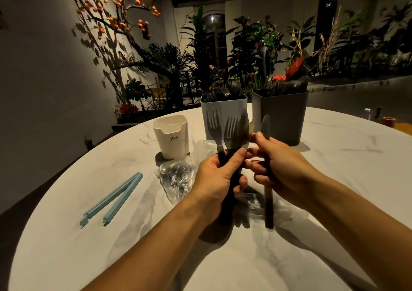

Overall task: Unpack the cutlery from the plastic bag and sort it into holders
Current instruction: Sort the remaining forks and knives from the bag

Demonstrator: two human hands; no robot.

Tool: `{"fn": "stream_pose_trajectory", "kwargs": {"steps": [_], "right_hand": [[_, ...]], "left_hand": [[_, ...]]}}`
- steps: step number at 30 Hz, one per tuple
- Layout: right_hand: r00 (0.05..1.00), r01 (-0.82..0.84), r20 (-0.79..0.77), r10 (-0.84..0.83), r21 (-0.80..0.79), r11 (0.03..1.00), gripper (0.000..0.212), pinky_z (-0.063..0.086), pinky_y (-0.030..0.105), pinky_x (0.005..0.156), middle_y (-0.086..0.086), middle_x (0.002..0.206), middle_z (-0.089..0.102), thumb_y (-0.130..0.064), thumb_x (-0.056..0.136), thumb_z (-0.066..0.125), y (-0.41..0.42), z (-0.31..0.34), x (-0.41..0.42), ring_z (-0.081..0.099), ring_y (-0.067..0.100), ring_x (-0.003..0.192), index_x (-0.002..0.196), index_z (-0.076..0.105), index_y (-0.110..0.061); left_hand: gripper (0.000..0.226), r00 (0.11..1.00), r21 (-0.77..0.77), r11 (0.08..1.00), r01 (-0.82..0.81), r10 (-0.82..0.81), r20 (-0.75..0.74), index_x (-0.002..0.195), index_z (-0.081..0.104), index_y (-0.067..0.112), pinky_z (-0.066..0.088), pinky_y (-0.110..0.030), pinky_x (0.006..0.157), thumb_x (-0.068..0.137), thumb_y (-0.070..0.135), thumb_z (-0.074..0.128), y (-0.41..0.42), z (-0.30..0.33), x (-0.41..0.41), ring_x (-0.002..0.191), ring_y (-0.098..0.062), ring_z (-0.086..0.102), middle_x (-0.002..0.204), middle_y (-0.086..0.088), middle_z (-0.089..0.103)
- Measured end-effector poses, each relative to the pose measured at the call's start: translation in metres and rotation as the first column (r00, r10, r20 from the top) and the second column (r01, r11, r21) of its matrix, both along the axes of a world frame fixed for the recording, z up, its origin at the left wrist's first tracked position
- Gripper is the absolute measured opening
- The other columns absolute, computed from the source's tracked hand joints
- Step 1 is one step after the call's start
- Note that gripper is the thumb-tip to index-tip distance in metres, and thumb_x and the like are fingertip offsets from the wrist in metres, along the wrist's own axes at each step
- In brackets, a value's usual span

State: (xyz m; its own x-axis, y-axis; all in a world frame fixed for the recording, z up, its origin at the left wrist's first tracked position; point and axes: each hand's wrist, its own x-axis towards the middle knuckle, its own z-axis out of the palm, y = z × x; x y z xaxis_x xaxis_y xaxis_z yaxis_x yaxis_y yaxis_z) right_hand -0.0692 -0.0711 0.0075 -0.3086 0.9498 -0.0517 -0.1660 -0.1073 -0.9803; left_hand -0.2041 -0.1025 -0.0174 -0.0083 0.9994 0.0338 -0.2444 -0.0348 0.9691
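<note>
Head view: left hand (217, 179), fingers curled round a bundle of dark forks and knives (231, 134) held upright above the marble desk (334, 168); right hand (281, 168), fingers pinching a single dark knife (267, 179) just beside the bundle. Crumpled clear plastic bag (178, 177) on the desk beneath the hands, blue sealing clip (113, 198) to its left. Behind: cream holder (171, 137) lettered "CRBW", white holder (223, 114) with forks, grey holder (281, 114) with cutlery.
</note>
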Motion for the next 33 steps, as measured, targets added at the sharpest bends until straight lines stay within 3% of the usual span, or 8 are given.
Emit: {"fn": "stream_pose_trajectory", "kwargs": {"steps": [5,10,13,15,19,24,28,33], "right_hand": [[0.999,0.017,0.048,-0.02,0.064,0.998,0.032,0.041,0.018,0.048,0.007,0.085,0.062,-0.037,0.09,0.063,-0.0025,-0.0022,-0.0027,0.055,0.015,0.07,0.103,0.067,-0.008],[0.997,0.047,-0.056,-0.046,0.011,0.999,0.03,0.039,0.017,0.044,0.016,0.089,0.064,-0.025,0.09,0.065,-0.0013,-0.0024,0.0017,0.053,0.01,0.055,0.109,0.067,-0.002],[0.996,0.057,-0.066,-0.056,0.02,0.998,0.027,0.041,0.018,0.047,0.013,0.082,0.057,-0.025,0.09,0.065,0.0002,-0.0027,0.0047,0.048,0.012,0.057,0.106,0.068,-0.004],[0.998,0.044,-0.04,-0.042,0.055,0.998,0.031,0.045,0.019,0.055,0.013,0.084,0.064,-0.03,0.083,0.068,0.0006,-0.0028,0.0045,0.055,0.015,0.067,0.102,0.07,-0.005],[0.999,0.016,-0.046,-0.013,0.068,0.998,0.045,0.054,0.034,0.085,0.008,0.093,0.076,-0.033,0.069,0.07,0.0009,-0.0033,0.0036,0.07,0.024,0.097,0.106,0.069,-0.008],[0.998,0.037,-0.046,-0.035,0.06,0.998,0.04,0.056,0.03,0.075,0.011,0.089,0.073,-0.036,0.076,0.068,-0.0018,-0.0007,0.0028,0.072,0.025,0.089,0.104,0.07,-0.008],[0.995,0.095,0.012,-0.097,0.098,0.991,0.029,0.049,0.024,0.063,0.002,0.073,0.069,-0.033,0.089,0.065,-0.0025,-0.0005,0.0015,0.065,0.016,0.073,0.103,0.07,-0.009],[0.987,0.137,0.065,-0.146,0.134,0.982,0.024,0.05,0.034,0.084,0.006,0.09,0.07,-0.032,0.095,0.058,0.0005,-0.0028,-0.0031,0.065,0.025,0.097,0.102,0.069,-0.011]], "left_hand": [[0.045,0.997,-0.011,0.998,-0.069,0.069,-0.019,0.106,0.069,0.006,0.043,-0.02,0.043,0.074,0.037,0.071,-0.0004,0.0003,0.0021,0.051,-0.011,0.055,0.08,-0.004,0.07],[0.038,1.0,-0.007,1.0,-0.02,0.02,0.015,0.113,0.064,0.004,0.041,-0.018,0.043,0.099,0.037,0.054,-0.0016,0.0011,0.0053,0.054,-0.01,0.055,0.081,-0.005,0.067],[0.031,0.999,0.005,1.0,-0.011,0.011,0.031,0.116,0.064,0.004,0.045,-0.019,0.048,0.101,0.029,0.052,-0.0019,0.0009,0.0053,0.06,-0.011,0.059,0.088,-0.007,0.069],[0.027,0.999,0.005,1.0,-0.022,0.021,0.046,0.112,0.067,0.005,0.048,-0.02,0.051,0.099,0.026,0.056,-0.0028,0.0013,0.006,0.063,-0.013,0.062,0.089,-0.009,0.073],[0.02,0.997,0.006,0.999,-0.032,0.032,0.071,0.104,0.071,0.009,0.054,-0.023,0.055,0.095,0.024,0.061,-0.007,0.0046,0.0084,0.069,-0.016,0.072,0.091,-0.009,0.077],[0.023,0.998,0.062,0.997,-0.053,0.052,0.024,0.096,0.073,0.01,0.06,-0.026,0.064,0.084,0.029,0.065,-0.0082,0.0056,0.0107,0.081,-0.024,0.076,0.09,-0.009,0.078],[0.018,0.999,0.076,0.996,-0.045,0.047,-0.024,0.097,0.072,0.011,0.061,-0.026,0.066,0.092,0.025,0.062,-0.0068,0.0043,0.0094,0.078,-0.023,0.076,0.089,-0.008,0.078],[0.025,1.0,0.069,0.997,-0.017,0.018,-0.024,0.102,0.071,0.01,0.062,-0.029,0.072,0.09,0.029,0.062,-0.0062,0.0038,0.0088,0.085,-0.025,0.076,0.096,-0.01,0.078]]}}
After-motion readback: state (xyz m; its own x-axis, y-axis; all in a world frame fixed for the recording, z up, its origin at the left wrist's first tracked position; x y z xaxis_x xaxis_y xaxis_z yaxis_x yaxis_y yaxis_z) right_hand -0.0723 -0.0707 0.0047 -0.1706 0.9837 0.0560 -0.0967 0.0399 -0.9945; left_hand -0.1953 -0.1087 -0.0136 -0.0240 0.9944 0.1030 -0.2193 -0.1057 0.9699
